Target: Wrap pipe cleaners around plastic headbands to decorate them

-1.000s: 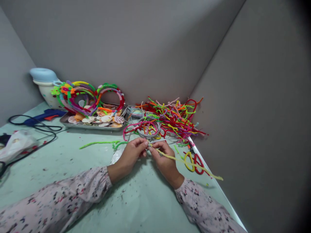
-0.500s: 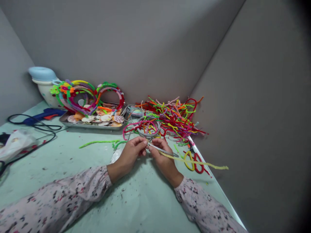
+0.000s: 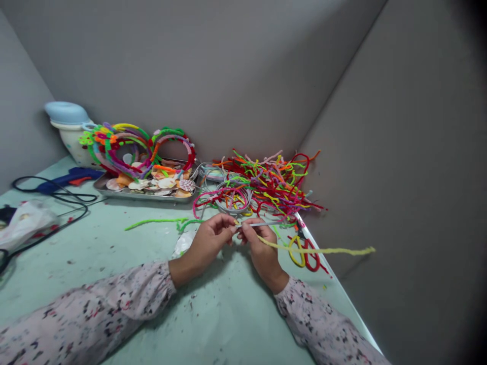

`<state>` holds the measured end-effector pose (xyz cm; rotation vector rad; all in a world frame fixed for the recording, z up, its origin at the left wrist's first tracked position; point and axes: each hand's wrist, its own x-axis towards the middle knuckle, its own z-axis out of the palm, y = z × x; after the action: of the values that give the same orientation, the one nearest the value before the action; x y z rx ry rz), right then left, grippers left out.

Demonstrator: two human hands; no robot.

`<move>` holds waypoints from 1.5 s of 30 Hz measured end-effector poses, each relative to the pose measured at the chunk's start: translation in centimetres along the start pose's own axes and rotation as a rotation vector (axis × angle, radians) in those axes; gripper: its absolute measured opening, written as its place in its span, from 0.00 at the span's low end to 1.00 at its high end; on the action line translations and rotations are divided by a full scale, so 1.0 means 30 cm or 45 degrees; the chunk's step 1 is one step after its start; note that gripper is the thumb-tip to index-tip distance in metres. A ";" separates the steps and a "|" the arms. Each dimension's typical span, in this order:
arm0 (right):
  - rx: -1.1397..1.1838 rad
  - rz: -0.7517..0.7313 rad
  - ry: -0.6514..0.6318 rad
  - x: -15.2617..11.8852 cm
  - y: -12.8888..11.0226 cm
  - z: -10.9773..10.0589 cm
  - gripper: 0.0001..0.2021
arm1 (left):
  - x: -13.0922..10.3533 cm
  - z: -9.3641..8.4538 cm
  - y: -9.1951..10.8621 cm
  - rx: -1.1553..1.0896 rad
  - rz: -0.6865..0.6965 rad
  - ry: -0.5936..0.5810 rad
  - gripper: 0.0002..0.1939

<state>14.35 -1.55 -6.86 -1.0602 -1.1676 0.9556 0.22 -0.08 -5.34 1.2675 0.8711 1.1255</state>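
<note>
My left hand is closed in a pinch at one end of a thin grey strip. A bit of yellow shows at its fingertips. My right hand pinches the same strip just beside, thumb on top, fingertips almost touching the left ones. From under the right hand a pale yellow pipe cleaner stretches out to the right, past the table edge. How the pipe cleaner meets the strip is mostly hidden by my fingers. Both hands are just above the table.
Behind my hands lie grey wire hoops and a heap of coloured pipe cleaners. Scissors rest at right. A metal tray holds shells and pipe-cleaner headbands. Further left are a blue glue gun, a black cord and a lidded bin.
Both hands have shifted slightly right. The grey strip has swung up from a downward slant to nearly level, and the yellow pipe cleaner's free end has moved right and up.
</note>
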 end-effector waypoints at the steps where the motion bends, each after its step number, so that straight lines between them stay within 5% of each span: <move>1: 0.006 0.001 0.001 0.000 -0.001 0.000 0.09 | 0.000 0.000 0.001 0.007 0.003 0.009 0.08; 45: -0.074 0.095 0.027 -0.009 -0.006 0.016 0.15 | -0.009 0.001 0.003 0.119 0.097 0.113 0.09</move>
<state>13.86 -1.79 -6.71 -1.1648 -1.1507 0.9707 0.16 -0.34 -5.28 1.3450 0.9573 1.2212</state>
